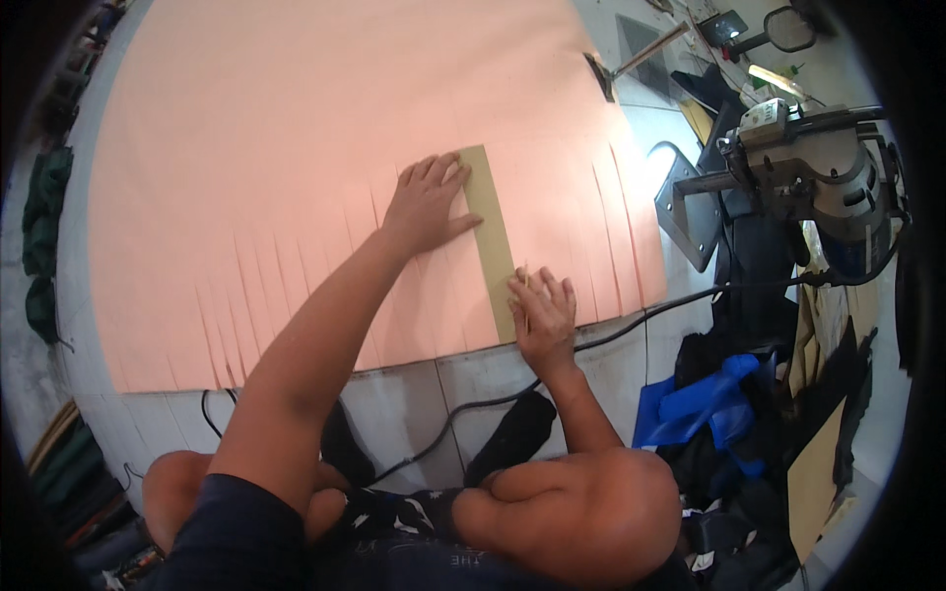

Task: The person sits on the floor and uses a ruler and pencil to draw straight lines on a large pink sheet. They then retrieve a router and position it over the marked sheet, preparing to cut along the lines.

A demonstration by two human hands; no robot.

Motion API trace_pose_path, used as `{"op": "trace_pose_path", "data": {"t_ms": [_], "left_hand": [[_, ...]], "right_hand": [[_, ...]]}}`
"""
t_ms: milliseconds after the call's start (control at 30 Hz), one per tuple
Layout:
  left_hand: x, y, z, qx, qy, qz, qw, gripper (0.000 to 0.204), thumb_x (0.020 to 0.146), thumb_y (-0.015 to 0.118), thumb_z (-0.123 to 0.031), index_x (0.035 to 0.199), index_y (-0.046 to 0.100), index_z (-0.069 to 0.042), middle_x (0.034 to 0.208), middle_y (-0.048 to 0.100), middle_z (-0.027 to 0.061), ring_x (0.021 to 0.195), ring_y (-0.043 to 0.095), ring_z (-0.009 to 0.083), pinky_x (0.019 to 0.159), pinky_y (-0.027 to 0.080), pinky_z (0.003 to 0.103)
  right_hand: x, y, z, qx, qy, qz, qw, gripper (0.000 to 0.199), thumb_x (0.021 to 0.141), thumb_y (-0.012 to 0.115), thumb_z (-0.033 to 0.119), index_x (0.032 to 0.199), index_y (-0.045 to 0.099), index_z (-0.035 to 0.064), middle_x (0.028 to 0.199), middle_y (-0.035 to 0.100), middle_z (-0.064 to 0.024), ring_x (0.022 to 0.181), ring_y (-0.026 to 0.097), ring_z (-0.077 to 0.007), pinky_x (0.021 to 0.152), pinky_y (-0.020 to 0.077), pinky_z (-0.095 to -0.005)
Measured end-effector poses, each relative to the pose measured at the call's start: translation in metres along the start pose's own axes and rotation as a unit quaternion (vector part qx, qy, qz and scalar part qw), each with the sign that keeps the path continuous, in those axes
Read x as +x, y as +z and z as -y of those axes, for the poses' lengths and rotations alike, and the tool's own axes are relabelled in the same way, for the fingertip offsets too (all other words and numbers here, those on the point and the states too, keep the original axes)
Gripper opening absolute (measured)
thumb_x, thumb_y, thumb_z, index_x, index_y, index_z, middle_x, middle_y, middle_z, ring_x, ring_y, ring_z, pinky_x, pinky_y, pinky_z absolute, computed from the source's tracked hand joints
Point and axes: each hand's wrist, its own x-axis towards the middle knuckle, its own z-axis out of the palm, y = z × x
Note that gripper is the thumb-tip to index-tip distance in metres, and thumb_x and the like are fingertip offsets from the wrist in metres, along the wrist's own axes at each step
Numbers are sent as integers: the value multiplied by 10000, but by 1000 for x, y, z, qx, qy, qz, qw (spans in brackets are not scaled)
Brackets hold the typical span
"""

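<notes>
A large pink sheet (266,128) lies spread before me, with several dark slit-like lines running in from its near edge. On it rests an olive-tan flat strip (490,227), its near end at the sheet's near edge. My left hand (426,209) lies flat at the strip's far part, fingers spread, fingertips and thumb on its left side. At the near right side of the strip, my right hand (545,320) pinches a thin pale pen-like stick (526,295). The stick's tip is too small to make out.
A motorised cutting machine (808,167) stands at the right, its black cable (680,298) passing along the sheet's near edge. A metal rod (650,49) on a dark base sits at the far right edge. Blue material (705,399) lies near right; dark green rolls (44,227) lie left.
</notes>
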Motion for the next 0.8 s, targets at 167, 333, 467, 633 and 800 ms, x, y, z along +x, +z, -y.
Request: {"op": "trace_pose_path", "data": {"t_ms": [167,333,467,633,800], "left_hand": [[-7,-6,-9,18,-5,34,999,993,828,709,-684,1535,452,-37,1625,371,149,1503,320,372,1235,255,510],[-4,-11,-14,11,-12,48,999,1050,797,734,-703,1545,434,-30,1634,359,159,1515,299,383,1250,235,515],[-4,-12,-12,-1,-11,50,999,1059,790,746,-696,1548,426,-29,1636,356,161,1514,298,392,1253,236,516],[-3,-9,-10,-7,-9,50,999,1066,785,758,-683,1551,417,-25,1635,355,169,1521,283,399,1255,235,516],[-2,-12,-11,-16,-11,52,998,1036,783,779,-649,1552,424,-53,1628,358,179,1524,275,405,1254,234,527]], "right_hand": [[-17,-9,-5,23,24,7,999,404,943,711,214,1336,663,136,1380,672,-62,1335,543,-375,1166,318,-606],[-20,-9,-6,2,-1,14,1000,399,926,737,230,1316,684,162,1364,683,-23,1350,533,-365,1173,304,-609],[-19,-9,-6,4,-8,14,1000,373,913,752,231,1280,709,179,1347,692,2,1356,529,-363,1175,296,-617],[-17,-9,-5,1,-12,17,1000,366,908,757,239,1268,717,184,1324,704,1,1351,532,-370,1173,293,-625],[-20,-6,-6,-5,-13,14,1000,362,906,759,247,1260,721,185,1313,706,-2,1347,533,-382,1167,294,-638]]}}
